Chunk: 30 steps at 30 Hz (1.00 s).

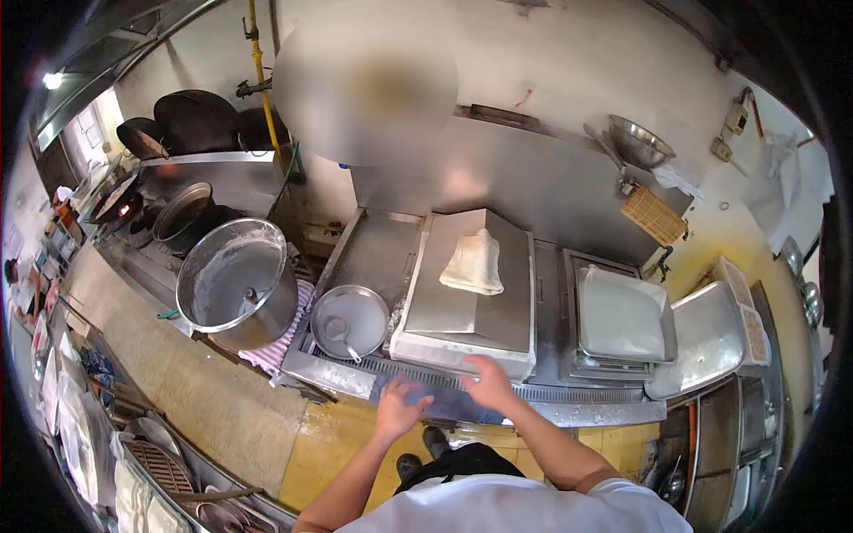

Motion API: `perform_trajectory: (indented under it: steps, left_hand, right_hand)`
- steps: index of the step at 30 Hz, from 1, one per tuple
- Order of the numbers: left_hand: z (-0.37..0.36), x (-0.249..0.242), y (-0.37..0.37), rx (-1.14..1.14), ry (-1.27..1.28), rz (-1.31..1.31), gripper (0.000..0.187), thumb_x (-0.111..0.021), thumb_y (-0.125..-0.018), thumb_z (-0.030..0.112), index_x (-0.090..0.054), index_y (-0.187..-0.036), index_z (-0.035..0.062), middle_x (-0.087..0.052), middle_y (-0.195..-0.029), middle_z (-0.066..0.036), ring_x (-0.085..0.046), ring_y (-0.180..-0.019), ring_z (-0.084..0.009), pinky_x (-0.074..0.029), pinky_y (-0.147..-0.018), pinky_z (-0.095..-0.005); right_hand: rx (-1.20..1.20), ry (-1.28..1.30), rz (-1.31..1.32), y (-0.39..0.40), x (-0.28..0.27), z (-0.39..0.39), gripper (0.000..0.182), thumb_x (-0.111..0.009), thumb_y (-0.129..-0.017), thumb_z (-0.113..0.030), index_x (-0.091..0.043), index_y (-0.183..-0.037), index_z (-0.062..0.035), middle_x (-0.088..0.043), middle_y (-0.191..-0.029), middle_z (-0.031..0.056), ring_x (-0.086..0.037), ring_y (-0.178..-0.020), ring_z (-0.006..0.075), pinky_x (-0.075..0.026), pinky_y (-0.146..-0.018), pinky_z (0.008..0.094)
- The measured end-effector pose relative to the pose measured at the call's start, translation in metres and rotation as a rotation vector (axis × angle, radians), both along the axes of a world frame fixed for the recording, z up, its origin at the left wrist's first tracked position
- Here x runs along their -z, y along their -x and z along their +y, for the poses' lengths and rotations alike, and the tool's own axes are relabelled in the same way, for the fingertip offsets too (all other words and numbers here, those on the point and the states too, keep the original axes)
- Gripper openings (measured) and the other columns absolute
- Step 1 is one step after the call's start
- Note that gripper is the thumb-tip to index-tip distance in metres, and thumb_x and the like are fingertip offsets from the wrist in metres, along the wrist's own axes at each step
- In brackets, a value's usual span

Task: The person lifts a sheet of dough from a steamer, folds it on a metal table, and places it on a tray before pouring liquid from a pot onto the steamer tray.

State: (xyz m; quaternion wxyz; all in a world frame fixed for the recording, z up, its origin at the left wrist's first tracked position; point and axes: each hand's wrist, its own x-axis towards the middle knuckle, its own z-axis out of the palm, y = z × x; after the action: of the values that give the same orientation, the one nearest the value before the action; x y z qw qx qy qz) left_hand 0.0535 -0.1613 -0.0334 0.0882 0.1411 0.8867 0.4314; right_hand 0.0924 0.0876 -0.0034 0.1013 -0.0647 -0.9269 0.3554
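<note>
My left hand (402,407) is held in front of the counter's front edge, fingers apart and holding nothing. Nearer the steamer is my right hand (489,384), its fingers spread and nothing in them; whether a fingertip touches the steamer's front side cannot be made out. The steamer has a sloped metal lid (435,306) set in a pale, box-like frame (462,355). A folded off-white cloth (474,264) lies on top of the lid. Left of it sits a round metal pan (369,306) with a ladle (338,331) in it.
A large deep metal pot (289,306) stands at the left beside a striped towel (283,342). On the right are a white-covered tray (617,315) and a metal tray (697,346). Woks (197,120) lean at the back left. A grate (586,394) runs along the counter front.
</note>
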Motion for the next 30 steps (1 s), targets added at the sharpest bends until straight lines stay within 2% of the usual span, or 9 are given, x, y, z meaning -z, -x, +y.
perform_trajectory:
  steps: [2,8,12,15,18,20,23,24,30]
  left_hand:
    - [0.01,-0.013,0.002,-0.034,0.11,0.251,0.059,-0.085,-0.085,0.035,-0.068,-0.132,0.0035,-0.064,-0.14,-0.023,-0.063,-0.128,-0.0383,-0.048,-0.11,-0.0457]
    - [0.026,-0.05,0.037,0.133,-0.015,0.038,0.055,-0.082,-0.089,0.031,-0.067,-0.133,0.0017,-0.063,-0.14,-0.025,-0.061,-0.129,-0.0393,-0.047,-0.112,-0.0451]
    - [0.064,-0.08,0.076,0.197,-0.032,0.05,0.047,-0.079,-0.092,0.028,-0.068,-0.13,0.001,-0.069,-0.13,-0.024,-0.065,-0.122,-0.0402,-0.051,-0.106,-0.0443]
    - [0.088,-0.094,0.09,0.197,-0.051,0.022,0.043,-0.079,-0.092,0.026,-0.069,-0.127,0.002,-0.071,-0.124,-0.024,-0.067,-0.117,-0.0409,-0.054,-0.101,-0.0445]
    - [0.095,-0.093,0.093,0.191,-0.053,-0.038,0.042,-0.078,-0.093,0.024,-0.069,-0.127,0.0015,-0.072,-0.124,-0.023,-0.07,-0.114,-0.0386,-0.055,-0.099,-0.0428]
    - [0.091,-0.087,0.09,0.187,-0.01,-0.079,0.042,-0.078,-0.094,0.021,-0.069,-0.13,0.0017,-0.073,-0.125,-0.022,-0.071,-0.116,-0.0352,-0.054,-0.101,-0.0412]
    - [0.078,-0.074,0.081,0.071,-0.037,-0.202,0.04,-0.077,-0.093,0.023,-0.07,-0.126,0.0027,-0.073,-0.122,-0.022,-0.071,-0.111,-0.038,-0.057,-0.094,-0.0429]
    - [0.068,-0.051,0.079,0.057,-0.022,-0.168,0.039,-0.078,-0.093,0.022,-0.071,-0.126,0.0033,-0.074,-0.121,-0.02,-0.072,-0.11,-0.036,-0.057,-0.093,-0.0424]
    - [0.051,-0.052,0.072,-0.124,-0.053,-0.205,0.038,-0.078,-0.093,0.021,-0.071,-0.126,0.0035,-0.075,-0.12,-0.018,-0.072,-0.11,-0.0332,-0.057,-0.094,-0.0409]
  right_hand:
    - [0.08,0.062,-0.04,0.019,-0.011,0.03,0.048,-0.077,-0.085,-0.025,-0.069,-0.127,-0.0032,-0.072,-0.121,0.0238,-0.067,-0.115,0.0416,-0.051,-0.107,0.0453]
    - [0.238,0.2,-0.077,0.09,-0.036,0.079,0.054,-0.078,-0.085,-0.028,-0.067,-0.13,-0.0013,-0.071,-0.12,0.0248,-0.067,-0.115,0.0425,-0.053,-0.1,0.0498]
    - [0.246,0.105,-0.063,0.155,-0.048,0.102,0.061,-0.072,-0.088,-0.027,-0.055,-0.139,0.0018,-0.067,-0.124,0.0308,-0.065,-0.117,0.0454,-0.054,-0.098,0.053]
    - [0.379,-0.016,-0.059,0.216,-0.053,0.12,0.068,-0.072,-0.088,-0.032,-0.052,-0.144,0.0005,-0.07,-0.123,0.027,-0.071,-0.106,0.0413,-0.056,-0.096,0.0503]
    - [0.422,-0.011,-0.134,0.263,-0.071,0.131,0.064,-0.067,-0.09,-0.023,-0.046,-0.143,0.0065,-0.066,-0.123,0.0339,-0.067,-0.113,0.0486,-0.053,-0.099,0.0539]
    - [0.405,-0.053,-0.149,0.287,-0.061,0.134,0.063,-0.068,-0.09,-0.021,-0.046,-0.141,0.0074,-0.067,-0.121,0.0334,-0.068,-0.11,0.0482,-0.054,-0.098,0.0536]
    - [0.44,-0.068,-0.16,0.312,-0.031,0.131,0.059,-0.069,-0.089,-0.02,-0.047,-0.136,0.0077,-0.069,-0.118,0.0321,-0.069,-0.108,0.0469,-0.056,-0.095,0.0527]
    - [0.464,-0.068,-0.159,0.317,-0.022,0.132,0.057,-0.069,-0.089,-0.019,-0.048,-0.135,0.0075,-0.07,-0.117,0.0315,-0.07,-0.108,0.0464,-0.056,-0.094,0.0524]
    - [0.506,-0.009,-0.134,0.32,-0.018,0.132,0.046,-0.065,-0.09,-0.016,-0.053,-0.129,0.0044,-0.069,-0.116,0.0329,-0.069,-0.107,0.0477,-0.056,-0.094,0.0542]
